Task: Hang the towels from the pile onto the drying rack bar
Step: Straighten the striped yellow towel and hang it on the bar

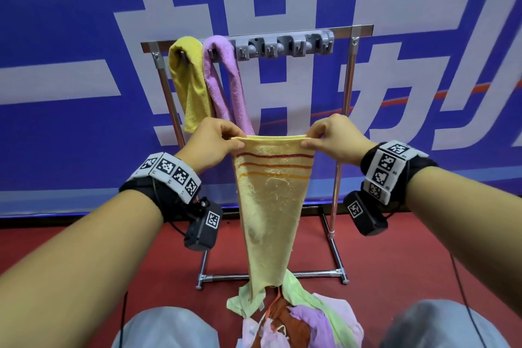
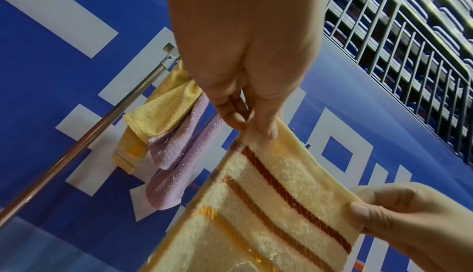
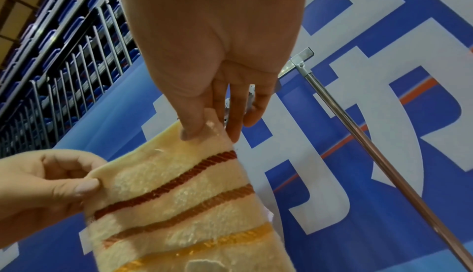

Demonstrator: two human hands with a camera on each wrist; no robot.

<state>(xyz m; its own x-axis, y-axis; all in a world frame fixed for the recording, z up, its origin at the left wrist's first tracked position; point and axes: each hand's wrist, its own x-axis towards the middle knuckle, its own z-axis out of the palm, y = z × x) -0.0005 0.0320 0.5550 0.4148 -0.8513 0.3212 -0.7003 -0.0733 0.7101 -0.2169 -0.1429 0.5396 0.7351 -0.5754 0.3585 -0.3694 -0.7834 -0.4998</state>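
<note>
While the rack's left post (image 1: 166, 85) is standing bare, the yellow towel (image 1: 187, 82) and the purple towel (image 1: 226, 79) are already draping over the bar (image 1: 343, 29) just beside it, crowding its left end and partly covering the grey hook strip (image 1: 285, 45). Below them the left hand (image 1: 216, 144) is pinching one top corner of the striped towel (image 1: 271, 206) between thumb and fingers, and the right hand (image 1: 336, 138) is pinching the other corner the same way — both views from the wrists are showing thumbs pressing on the hem. That towel is hanging in front of the rack, well below the bar, narrowing as it drops; its lower end is reaching down to the pile (image 1: 296, 319) on the red floor (image 1: 395, 277), and whether it is touching or snagging there is hard to tell. From here the lift looks like the risky part: if the tail is catching on the pile, it could be dragging another cloth up or tugging the hem out of those light pinches. Going over the bar, the cloth may be catching on the hooks, or landing on the purple towel if it is drifting left — the free stretch lies toward the right post (image 1: 346, 110). An uneven drape could also be sliding off the smooth metal.
</note>
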